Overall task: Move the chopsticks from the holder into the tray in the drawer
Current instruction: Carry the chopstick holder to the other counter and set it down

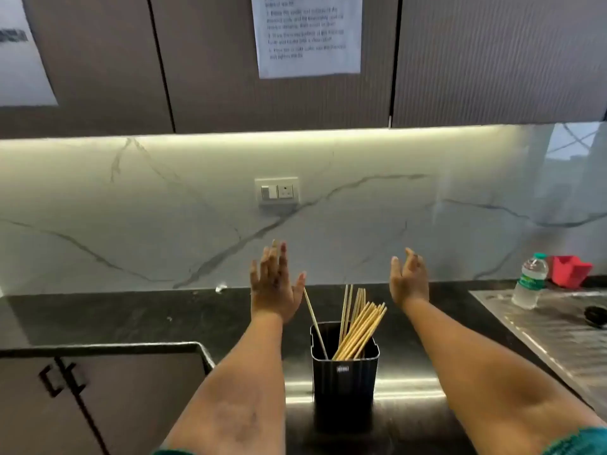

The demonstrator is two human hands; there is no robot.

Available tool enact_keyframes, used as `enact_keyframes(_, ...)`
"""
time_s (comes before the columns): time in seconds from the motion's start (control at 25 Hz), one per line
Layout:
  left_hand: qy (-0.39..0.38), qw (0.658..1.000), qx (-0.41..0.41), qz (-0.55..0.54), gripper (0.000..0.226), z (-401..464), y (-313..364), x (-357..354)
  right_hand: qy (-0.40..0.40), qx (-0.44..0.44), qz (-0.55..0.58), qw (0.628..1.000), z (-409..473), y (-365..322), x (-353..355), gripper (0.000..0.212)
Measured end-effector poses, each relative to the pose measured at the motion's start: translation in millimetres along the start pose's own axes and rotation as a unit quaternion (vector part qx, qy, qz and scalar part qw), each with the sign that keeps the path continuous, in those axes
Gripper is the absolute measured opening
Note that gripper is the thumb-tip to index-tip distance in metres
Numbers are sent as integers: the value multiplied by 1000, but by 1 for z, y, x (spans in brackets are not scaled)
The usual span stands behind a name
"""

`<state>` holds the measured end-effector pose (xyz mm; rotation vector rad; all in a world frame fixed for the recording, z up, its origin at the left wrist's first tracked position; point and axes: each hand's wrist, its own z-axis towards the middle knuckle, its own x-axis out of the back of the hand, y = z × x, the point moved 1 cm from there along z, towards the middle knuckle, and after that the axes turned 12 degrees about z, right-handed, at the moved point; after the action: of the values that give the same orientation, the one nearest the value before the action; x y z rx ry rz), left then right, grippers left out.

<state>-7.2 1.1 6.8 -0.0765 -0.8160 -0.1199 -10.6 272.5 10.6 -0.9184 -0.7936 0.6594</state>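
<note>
A black ribbed holder (pixel 344 379) stands on the dark countertop in front of me. Several pale wooden chopsticks (pixel 359 326) lean in it, most toward the right, one lone stick toward the left. My left hand (pixel 274 287) is raised above and to the left of the holder, fingers spread, holding nothing. My right hand (pixel 409 280) is raised to the right of the holder, palm turned inward, empty too. Neither hand touches the chopsticks. No drawer or tray is in view.
A steel sink drainboard (pixel 551 326) lies at the right with a water bottle (pixel 530 280) and a red container (pixel 570 270) behind it. Cabinet doors with black handles (pixel 62 377) are at lower left. A marble backsplash with a socket (pixel 277 191) stands behind.
</note>
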Motion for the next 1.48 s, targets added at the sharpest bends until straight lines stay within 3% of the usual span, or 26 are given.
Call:
enact_keyframes(0.12, -169, 968, 179, -54, 81, -48, 3, -49, 36, -199, 124, 972, -25, 57, -13, 49)
enact_keyframes(0.2, -246, 920, 290, -93, 81, -79, 11, -79, 5, -309, 200, 930, -46, 85, -27, 51)
enact_keyframes(0.28, -292, 855, 371, -212, 78, -84, 27, -93, -27, -402, 274, 873, -60, 105, -37, 57)
enact_keyframes(0.36, -311, 758, 453, -353, 74, -84, 44, -104, -54, -437, 306, 844, -69, 120, -48, 59)
enact_keyframes(0.48, -344, 527, 524, -574, 73, -86, 60, -113, -104, -448, 353, 815, -74, 134, -65, 53)
enact_keyframes(0.52, -354, 485, 518, -609, 73, -88, 62, -116, -129, -450, 363, 805, -76, 134, -70, 49)
enact_keyframes(0.84, -325, 536, 509, -590, 53, -100, 52, -100, -189, -435, 378, 795, -84, 117, -83, 43)
enact_keyframes(1.04, -231, 564, 577, -544, 56, -137, 9, -44, -300, -407, 360, 784, -111, 75, -114, 42)
enact_keyframes(1.16, -142, 566, 633, -509, 53, -187, -21, 6, -383, -417, 345, 749, -161, 41, -138, 45)
enact_keyframes(1.48, 86, 525, 735, -421, 44, -366, -50, 165, -627, -383, 250, 631, -358, -45, -158, 44)
